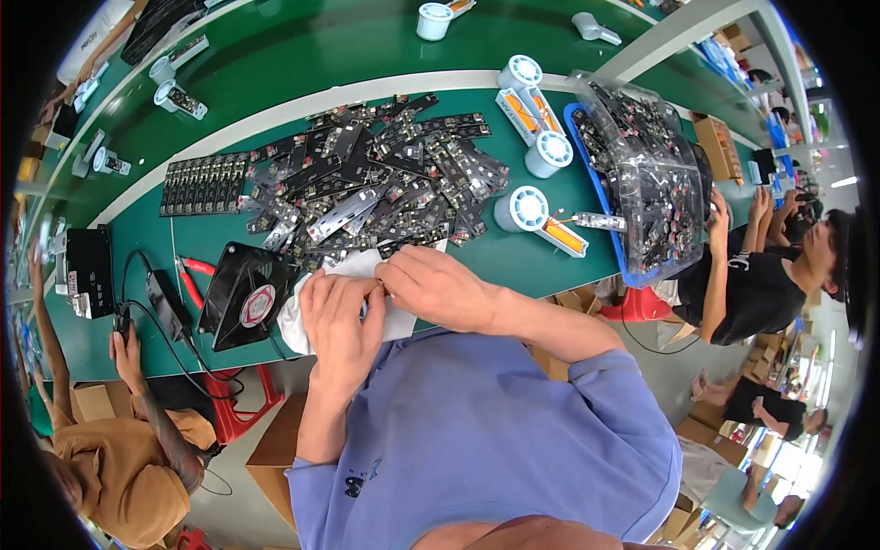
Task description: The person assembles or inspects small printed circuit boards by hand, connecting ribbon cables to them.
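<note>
Two hands (385,298) over one white cloth (293,325)

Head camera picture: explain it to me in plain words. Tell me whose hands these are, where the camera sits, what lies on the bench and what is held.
There is no machine here. A wide fisheye camera worn on a person's head looks down, so straight edges bend. The forearms coming from below are the wearer's own. The left hand and right hand meet over a white cloth at the edge of the green bench, pinching something too small to make out. Beyond them lies a pile of dark circuit boards, with a black fan and red-handled pliers to the left, and white round-headed parts and a clear bag of boards to the right. Other people work nearby.
</note>
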Motion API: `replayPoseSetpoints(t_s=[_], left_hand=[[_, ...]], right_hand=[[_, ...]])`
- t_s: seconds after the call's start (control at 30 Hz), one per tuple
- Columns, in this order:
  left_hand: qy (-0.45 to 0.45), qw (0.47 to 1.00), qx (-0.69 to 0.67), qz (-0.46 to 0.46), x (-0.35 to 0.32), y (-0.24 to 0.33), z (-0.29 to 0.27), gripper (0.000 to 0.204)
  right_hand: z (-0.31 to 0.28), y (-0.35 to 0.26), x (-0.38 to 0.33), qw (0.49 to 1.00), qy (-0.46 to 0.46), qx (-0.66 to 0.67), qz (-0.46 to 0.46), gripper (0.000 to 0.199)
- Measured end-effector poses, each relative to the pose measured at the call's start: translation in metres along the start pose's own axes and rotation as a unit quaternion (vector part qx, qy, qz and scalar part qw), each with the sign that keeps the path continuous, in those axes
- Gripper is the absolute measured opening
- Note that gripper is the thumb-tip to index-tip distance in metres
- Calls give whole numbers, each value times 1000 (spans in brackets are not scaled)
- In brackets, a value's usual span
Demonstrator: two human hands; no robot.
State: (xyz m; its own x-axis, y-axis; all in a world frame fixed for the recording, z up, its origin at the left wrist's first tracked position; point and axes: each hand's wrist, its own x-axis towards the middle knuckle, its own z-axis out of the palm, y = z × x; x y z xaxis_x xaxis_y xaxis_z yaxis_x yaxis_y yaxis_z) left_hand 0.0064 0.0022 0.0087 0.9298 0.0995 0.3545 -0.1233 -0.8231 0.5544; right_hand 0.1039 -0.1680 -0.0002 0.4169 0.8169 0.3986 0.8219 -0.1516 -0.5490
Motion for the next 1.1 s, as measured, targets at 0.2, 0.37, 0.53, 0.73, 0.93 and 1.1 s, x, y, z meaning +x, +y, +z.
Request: replayPoseSetpoints(t_s=[0.2,0.37,0.53,0.73,0.93,1.1], left_hand=[[66,996,50,24,-7,0,11,16],[152,984,64,65,-21,3,22,34],[134,983,65,111,-23,-5,27,31],[138,990,29,27,-16,-2,19,26],[119,993,17,8,-11,3,14,20],[127,991,31,7,-6,5,15,19]], right_hand=[[-5,-4,0,996,18,65,64,20],[-7,-6,0,965,32,167,199,22],[-10,-6,4,957,16,172,233,21],[-19,-10,3,938,-6,227,261,24],[-13,-17,-1,946,35,206,246,23],[-8,-18,-4,960,71,177,204,26]])
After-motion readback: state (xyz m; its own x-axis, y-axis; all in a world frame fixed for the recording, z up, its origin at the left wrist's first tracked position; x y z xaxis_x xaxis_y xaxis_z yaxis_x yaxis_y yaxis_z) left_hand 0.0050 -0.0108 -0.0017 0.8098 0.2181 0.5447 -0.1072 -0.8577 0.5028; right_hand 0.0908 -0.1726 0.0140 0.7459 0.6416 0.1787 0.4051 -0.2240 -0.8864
